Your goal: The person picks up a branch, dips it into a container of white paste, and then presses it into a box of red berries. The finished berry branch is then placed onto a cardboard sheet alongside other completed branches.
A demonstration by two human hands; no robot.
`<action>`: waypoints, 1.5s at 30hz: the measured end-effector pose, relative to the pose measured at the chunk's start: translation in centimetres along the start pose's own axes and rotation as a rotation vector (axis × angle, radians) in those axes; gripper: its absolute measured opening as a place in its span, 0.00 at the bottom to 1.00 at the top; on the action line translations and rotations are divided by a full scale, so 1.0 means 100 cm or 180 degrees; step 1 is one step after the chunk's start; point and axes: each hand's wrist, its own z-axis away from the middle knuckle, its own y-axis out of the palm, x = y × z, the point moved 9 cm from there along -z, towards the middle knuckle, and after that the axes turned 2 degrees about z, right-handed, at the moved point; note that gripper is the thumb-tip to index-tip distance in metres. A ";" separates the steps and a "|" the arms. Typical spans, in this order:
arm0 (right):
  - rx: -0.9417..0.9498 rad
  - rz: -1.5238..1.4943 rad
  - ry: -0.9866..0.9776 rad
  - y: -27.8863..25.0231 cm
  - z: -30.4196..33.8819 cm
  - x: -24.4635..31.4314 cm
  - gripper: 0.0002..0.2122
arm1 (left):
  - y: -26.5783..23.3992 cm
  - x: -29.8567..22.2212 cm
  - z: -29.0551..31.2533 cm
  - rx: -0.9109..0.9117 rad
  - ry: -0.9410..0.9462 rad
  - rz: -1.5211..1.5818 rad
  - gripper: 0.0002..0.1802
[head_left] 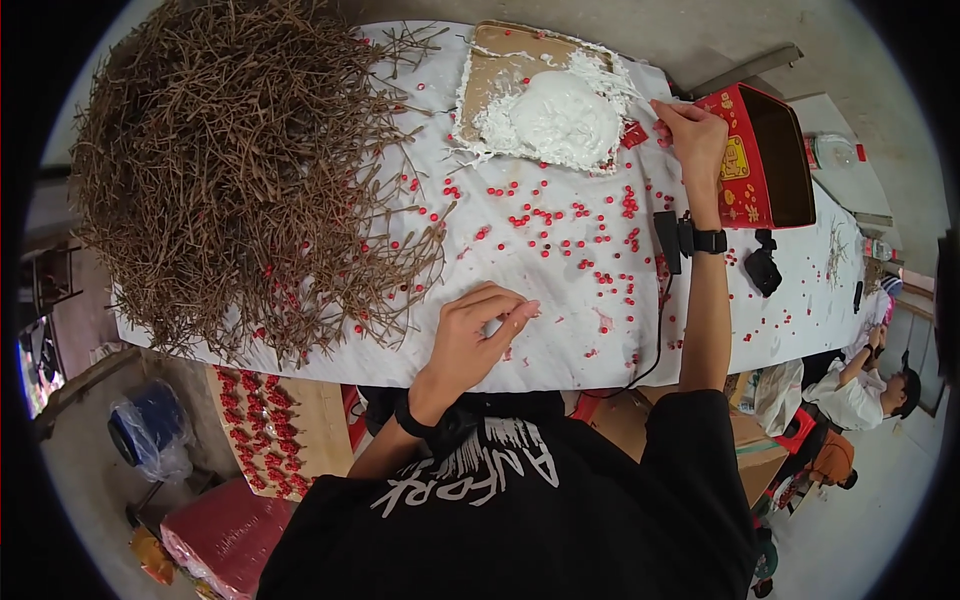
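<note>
Over the near middle of the white cloth, my left hand [470, 338] is curled with thumb and fingertips together; anything in the pinch is too small to tell. My right hand [697, 142] reaches farther out, beside a red box [745, 205] with an open side. Its fingers are pinched too, and what they hold cannot be made out. Left of it, thick white paste [565, 115] lies heaped on a piece of brown cardboard [497, 62]. Small red beads [545, 215] are scattered between my hands. A small red packet [633, 134] lies by the paste's edge.
A large pile of brown twiggy stems [240, 170] covers the left of the table. A black device [667, 242] with a cable sits by my right wrist. Red berry clusters stand on a board [320, 400] below left. Other people [860, 385] are at the far right.
</note>
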 end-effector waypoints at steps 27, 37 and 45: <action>0.0205 0.1184 -0.0587 -0.033 0.036 0.036 0.10 | -0.002 0.002 0.001 -0.0024 0.0010 0.0081 0.04; -0.0768 -0.1207 -0.0484 -0.075 0.185 0.086 0.08 | 0.000 -0.004 0.003 -0.0007 -0.0037 0.0118 0.05; -0.1256 -0.0812 -0.1683 -0.060 0.313 0.124 0.06 | 0.038 -0.093 0.013 0.0696 0.0218 0.1942 0.19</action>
